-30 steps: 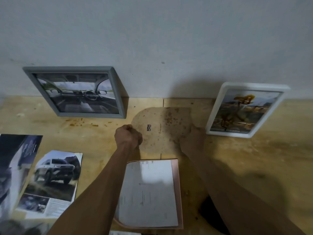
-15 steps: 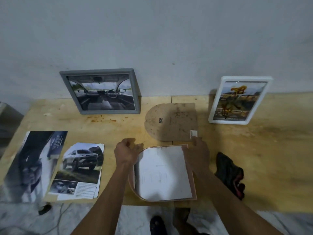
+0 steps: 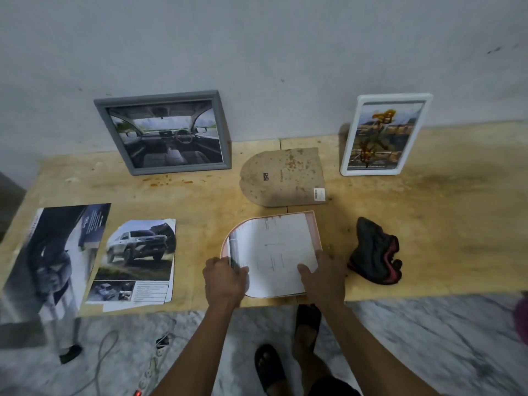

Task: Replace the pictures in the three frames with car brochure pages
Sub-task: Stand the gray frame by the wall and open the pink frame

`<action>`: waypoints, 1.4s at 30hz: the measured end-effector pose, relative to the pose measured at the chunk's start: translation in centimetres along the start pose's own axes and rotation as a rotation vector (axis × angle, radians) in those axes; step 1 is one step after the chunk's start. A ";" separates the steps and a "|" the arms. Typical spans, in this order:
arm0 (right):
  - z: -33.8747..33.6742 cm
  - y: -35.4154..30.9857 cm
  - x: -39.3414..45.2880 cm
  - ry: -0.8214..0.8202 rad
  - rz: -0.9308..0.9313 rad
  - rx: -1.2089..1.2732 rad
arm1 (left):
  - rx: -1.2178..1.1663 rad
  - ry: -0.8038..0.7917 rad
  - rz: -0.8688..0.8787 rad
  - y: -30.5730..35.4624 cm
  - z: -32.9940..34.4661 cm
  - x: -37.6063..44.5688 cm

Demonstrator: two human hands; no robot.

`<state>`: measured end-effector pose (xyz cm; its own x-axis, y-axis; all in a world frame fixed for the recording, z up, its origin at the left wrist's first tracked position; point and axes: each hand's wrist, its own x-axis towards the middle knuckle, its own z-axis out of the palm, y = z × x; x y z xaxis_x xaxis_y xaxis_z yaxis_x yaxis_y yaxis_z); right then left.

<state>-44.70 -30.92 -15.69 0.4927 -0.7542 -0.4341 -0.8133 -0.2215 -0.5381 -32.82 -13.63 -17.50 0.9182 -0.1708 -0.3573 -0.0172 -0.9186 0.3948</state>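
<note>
Pulled both hands back from backing board (image 3: 281, 178); left hand (image 3: 224, 278) now pinches paper (image 3: 273, 252) edge, right hand (image 3: 323, 277) presses it flat.

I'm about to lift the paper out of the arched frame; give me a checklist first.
1. Brown arched backing board removed, lying apart: ok.
2. Pink arched frame flat on the wooden table: ok.
3. Left hand pinching the white paper sheet at its edge: ok.
4. Right hand resting on the sheet: ok.
5. SUV brochure page ready nearby: ok.
6. Page fits arched opening: cannot tell.
</note>
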 end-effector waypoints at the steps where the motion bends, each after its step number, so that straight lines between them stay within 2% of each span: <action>1: 0.1 0.2 -0.2 0.012 0.005 0.016 | -0.004 -0.003 0.005 0.0 0.2 0.3; 12: -0.4 -0.7 0.1 0.118 0.135 0.206 | -0.015 -0.022 -0.066 1.5 -0.1 0.1; 16: -1.0 -1.0 0.3 0.168 0.081 0.064 | -0.010 -0.006 -0.087 1.8 -0.3 0.0; 21: -1.6 -1.1 0.3 0.030 -0.015 0.158 | -0.047 -0.006 -0.107 2.1 -0.4 0.0; 31: -3.0 -2.2 0.8 -0.077 0.078 0.527 | -0.240 0.048 -0.162 2.2 -1.1 0.0; 35: -3.7 -2.9 -0.1 -0.063 0.052 0.556 | -0.479 0.062 -0.200 4.0 -4.6 -1.6; 39: -4.0 -4.3 -1.9 -0.096 0.049 0.634 | -1.029 -0.066 -0.345 4.4 -7.6 -2.8; 42: -3.8 -5.6 -3.1 -0.156 0.017 0.611 | -1.234 -0.087 -0.360 3.9 -9.3 -3.6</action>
<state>-42.84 -29.71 -8.57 0.5583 -0.6454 -0.5214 -0.5200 0.2175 -0.8260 -32.49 -13.31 -6.79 0.7652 -0.0485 -0.6419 0.6430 0.0101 0.7658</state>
